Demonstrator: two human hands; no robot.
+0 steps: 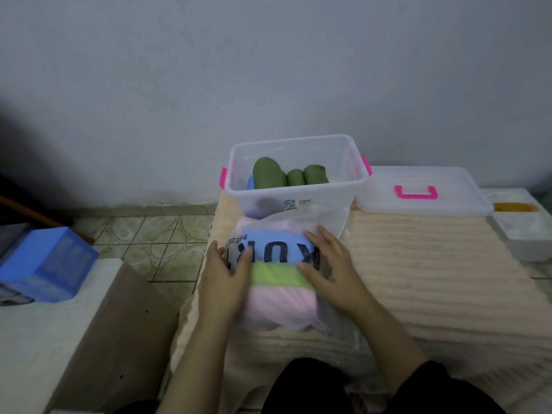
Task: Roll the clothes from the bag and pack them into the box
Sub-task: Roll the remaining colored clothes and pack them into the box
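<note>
A see-through plastic bag (328, 222) with black lettering lies on the peach mat, holding folded clothes: a blue piece (280, 249), a yellow-green one (277, 274) and a pink one (280, 303). My left hand (224, 273) presses on the bag's left side. On its right side rests my right hand (331, 264), fingers spread over the bag. Just behind the bag stands the clear box (298, 201) with pink latches. Inside it stand three green rolls (289, 174) and a blue roll (251, 182) at the left.
The box's clear lid (424, 177) with a pink handle lies to the right of the box. A white tray (522, 231) sits at the far right. A blue box (44, 261) and a brown cardboard panel (119, 339) are at the left, on tiled floor (158, 234).
</note>
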